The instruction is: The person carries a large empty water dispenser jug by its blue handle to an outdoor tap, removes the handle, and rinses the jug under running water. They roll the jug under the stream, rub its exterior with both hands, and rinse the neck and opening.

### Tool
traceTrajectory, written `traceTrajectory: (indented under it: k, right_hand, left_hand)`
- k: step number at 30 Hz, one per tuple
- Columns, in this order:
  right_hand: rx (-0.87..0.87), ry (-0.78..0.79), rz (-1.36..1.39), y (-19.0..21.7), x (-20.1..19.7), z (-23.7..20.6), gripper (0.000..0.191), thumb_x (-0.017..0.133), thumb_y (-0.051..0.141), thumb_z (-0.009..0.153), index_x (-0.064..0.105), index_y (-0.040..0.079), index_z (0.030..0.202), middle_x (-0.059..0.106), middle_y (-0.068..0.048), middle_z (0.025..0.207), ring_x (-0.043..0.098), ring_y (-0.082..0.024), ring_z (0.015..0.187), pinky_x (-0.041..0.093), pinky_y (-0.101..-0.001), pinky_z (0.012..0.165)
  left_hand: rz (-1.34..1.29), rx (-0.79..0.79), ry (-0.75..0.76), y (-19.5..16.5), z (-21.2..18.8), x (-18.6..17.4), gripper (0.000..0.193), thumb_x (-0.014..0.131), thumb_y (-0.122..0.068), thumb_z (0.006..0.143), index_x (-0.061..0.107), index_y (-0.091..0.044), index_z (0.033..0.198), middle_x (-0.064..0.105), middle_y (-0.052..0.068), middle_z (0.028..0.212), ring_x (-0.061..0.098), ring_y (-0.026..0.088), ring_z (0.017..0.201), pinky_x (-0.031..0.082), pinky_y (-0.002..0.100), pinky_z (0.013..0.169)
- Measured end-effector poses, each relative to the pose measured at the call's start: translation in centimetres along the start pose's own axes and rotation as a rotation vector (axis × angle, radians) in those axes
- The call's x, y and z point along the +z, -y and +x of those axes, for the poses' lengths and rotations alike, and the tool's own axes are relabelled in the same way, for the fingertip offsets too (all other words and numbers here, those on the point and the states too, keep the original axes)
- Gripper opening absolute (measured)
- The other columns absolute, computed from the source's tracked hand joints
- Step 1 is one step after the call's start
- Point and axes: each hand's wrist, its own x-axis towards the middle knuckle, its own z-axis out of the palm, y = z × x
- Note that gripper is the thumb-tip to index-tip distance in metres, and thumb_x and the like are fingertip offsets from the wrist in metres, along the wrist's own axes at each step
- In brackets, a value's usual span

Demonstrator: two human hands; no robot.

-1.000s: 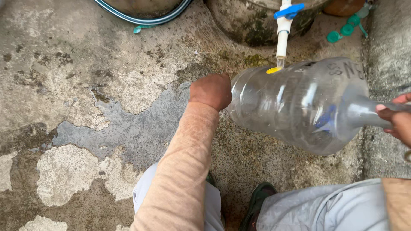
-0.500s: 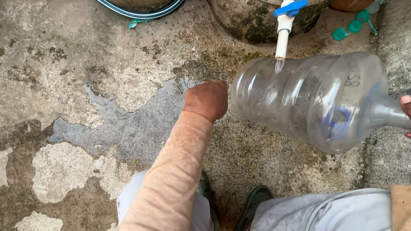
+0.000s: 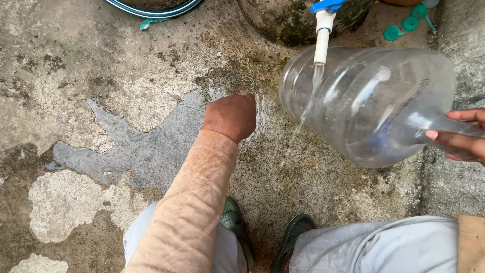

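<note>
Head view: right hand (image 3: 462, 135), frame-cut, grips the clear jug's (image 3: 369, 101) neck; left fingers curl under, hidden.

My left hand (image 3: 231, 117) is balled up, arm stretched straight out; right hand (image 3: 462, 135) off to the side, fingers (image 3: 444, 136) wrapped tight.

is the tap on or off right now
On: a thin stream of water falls from the white tap spout, passing the tipped clear bottle.
</note>
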Motion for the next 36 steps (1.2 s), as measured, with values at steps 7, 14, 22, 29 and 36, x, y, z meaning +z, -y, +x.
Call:
traceTrajectory:
  k: [7, 14, 22, 29, 36]
  right_hand:
    - [0.066, 0.216, 0.248, 0.4, -1.0, 0.3, 0.057, 0.073, 0.032, 0.095, 0.060, 0.003, 0.143, 0.073, -0.021, 0.116, 0.075, -0.037, 0.093, 0.061, -0.0426, 0.078]
    - [0.292, 0.171, 0.214, 2.5, -0.4, -0.7, 0.052, 0.069, 0.038, 0.103, 0.064, -0.012, 0.117, 0.071, -0.035, 0.097, 0.074, -0.040, 0.076, 0.062, -0.0375, 0.066]
    - [0.112, 0.198, 0.452, 7.6, 1.0, -4.3, 0.048, 0.064, 0.040, 0.106, 0.064, -0.004, 0.127, 0.073, -0.029, 0.093, 0.075, -0.033, 0.064, 0.055, -0.0281, 0.044]
    - [0.133, 0.207, 0.241, 14.9, 2.6, -9.2, 0.070, 0.058, 0.058, 0.108, 0.071, -0.009, 0.126, 0.077, -0.032, 0.086, 0.074, -0.032, 0.064, 0.058, -0.0353, 0.054]
    - [-0.308, -0.214, -0.035, 22.6, 6.4, -15.0, 0.039, 0.084, 0.028, 0.090, 0.073, 0.001, 0.116, 0.074, -0.012, 0.104, 0.071, -0.019, 0.090, 0.057, -0.0344, 0.074]
  left_hand:
    - [-0.025, -0.025, 0.058, 0.3, 0.0, -0.4, 0.026, 0.042, -0.011, 0.104, 0.061, -0.007, 0.121, 0.075, 0.013, 0.100, 0.076, 0.026, 0.092, 0.062, 0.043, 0.083]
    - [-0.074, -0.003, -0.074, 0.5, 0.0, 0.2, 0.025, 0.048, -0.013, 0.098, 0.065, -0.007, 0.115, 0.075, 0.013, 0.104, 0.074, 0.032, 0.098, 0.060, 0.047, 0.084]
    - [-0.049, -0.004, -0.043, 0.5, -0.3, -0.4, 0.026, 0.047, -0.013, 0.100, 0.065, -0.006, 0.118, 0.075, 0.012, 0.102, 0.075, 0.029, 0.096, 0.062, 0.045, 0.082]
    - [-0.039, -0.010, -0.028, 0.5, -0.1, -0.2, 0.025, 0.049, -0.013, 0.100, 0.066, -0.008, 0.117, 0.075, 0.011, 0.103, 0.075, 0.027, 0.095, 0.062, 0.045, 0.081]
    - [-0.026, -0.036, 0.007, 0.6, 0.4, 0.4, 0.026, 0.048, -0.016, 0.102, 0.063, -0.010, 0.122, 0.075, 0.011, 0.104, 0.075, 0.026, 0.095, 0.062, 0.044, 0.082]
